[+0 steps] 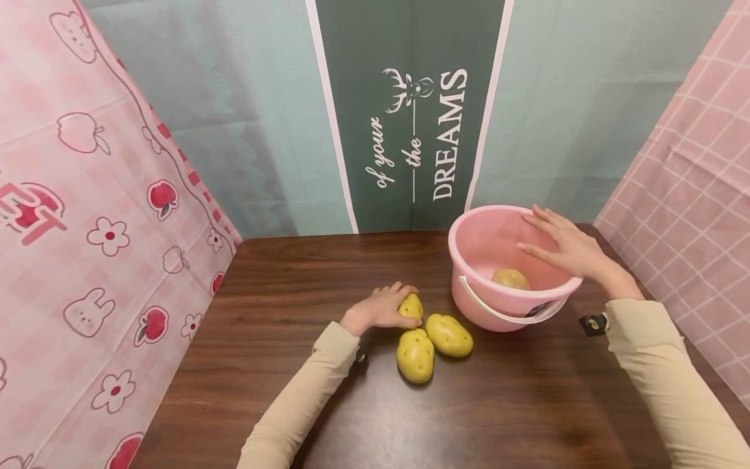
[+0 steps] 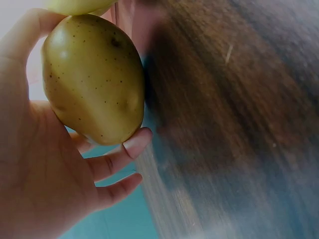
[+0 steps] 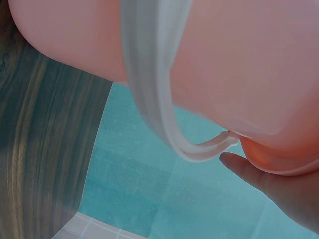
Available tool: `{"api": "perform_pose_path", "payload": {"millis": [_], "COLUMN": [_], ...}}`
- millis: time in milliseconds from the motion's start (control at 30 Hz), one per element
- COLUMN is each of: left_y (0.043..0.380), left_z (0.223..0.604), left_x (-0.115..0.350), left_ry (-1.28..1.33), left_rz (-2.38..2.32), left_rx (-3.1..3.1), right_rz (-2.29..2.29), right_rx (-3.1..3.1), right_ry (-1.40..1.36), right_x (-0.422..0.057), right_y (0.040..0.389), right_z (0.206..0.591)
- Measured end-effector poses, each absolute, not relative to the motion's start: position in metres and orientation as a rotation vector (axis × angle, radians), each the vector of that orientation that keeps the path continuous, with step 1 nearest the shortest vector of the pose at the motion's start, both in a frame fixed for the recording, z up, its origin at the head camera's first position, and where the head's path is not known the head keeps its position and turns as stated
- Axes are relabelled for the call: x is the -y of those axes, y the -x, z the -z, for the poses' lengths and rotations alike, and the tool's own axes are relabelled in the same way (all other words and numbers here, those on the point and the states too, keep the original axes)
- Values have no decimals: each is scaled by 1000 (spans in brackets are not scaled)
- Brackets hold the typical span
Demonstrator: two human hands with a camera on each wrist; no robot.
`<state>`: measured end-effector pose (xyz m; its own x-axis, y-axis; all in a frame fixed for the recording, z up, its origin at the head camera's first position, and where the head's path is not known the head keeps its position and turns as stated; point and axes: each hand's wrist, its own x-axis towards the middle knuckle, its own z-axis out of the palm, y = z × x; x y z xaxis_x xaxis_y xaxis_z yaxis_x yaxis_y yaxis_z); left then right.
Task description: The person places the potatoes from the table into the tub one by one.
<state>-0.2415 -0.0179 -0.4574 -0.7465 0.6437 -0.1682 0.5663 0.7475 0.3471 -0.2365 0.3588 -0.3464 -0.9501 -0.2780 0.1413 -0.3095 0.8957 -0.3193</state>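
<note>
On the dark wood table, my left hand (image 1: pixel 383 307) curls its fingers and thumb round a yellow potato (image 2: pixel 94 79), partly covered from above. Two more yellow potatoes lie beside it, one nearer me (image 1: pixel 415 356) and one to the right (image 1: pixel 449 335). A pink bucket (image 1: pixel 498 312) stands upright at the right, with another potato (image 1: pixel 511 279) inside. Over the bucket's right rim lies my right hand (image 1: pixel 565 246), its fingers fairly straight. The right wrist view shows one fingertip close to the joint of the white handle (image 3: pixel 159 114).
A green cloth with white lettering (image 1: pixel 410 130) hangs behind the table (image 1: pixel 281 293). Pink patterned cloth (image 1: pixel 105 234) borders the left side, and pink checked cloth (image 1: pixel 691 195) the right. The bucket's handle hangs down across its front.
</note>
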Motion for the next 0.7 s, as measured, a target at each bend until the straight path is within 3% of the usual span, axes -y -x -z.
{"api": "perform_pose_path", "payload": {"millis": [700], "left_y": [245], "left_z": [458], "left_x": [15], "left_ry": [-982], "left_rz": [-405], "left_rx": [-2693], "right_rz": [-498], "right_rx": [2953], "right_ry": [-454], "right_x": [-358], "right_y": [237], "right_z": [347]}}
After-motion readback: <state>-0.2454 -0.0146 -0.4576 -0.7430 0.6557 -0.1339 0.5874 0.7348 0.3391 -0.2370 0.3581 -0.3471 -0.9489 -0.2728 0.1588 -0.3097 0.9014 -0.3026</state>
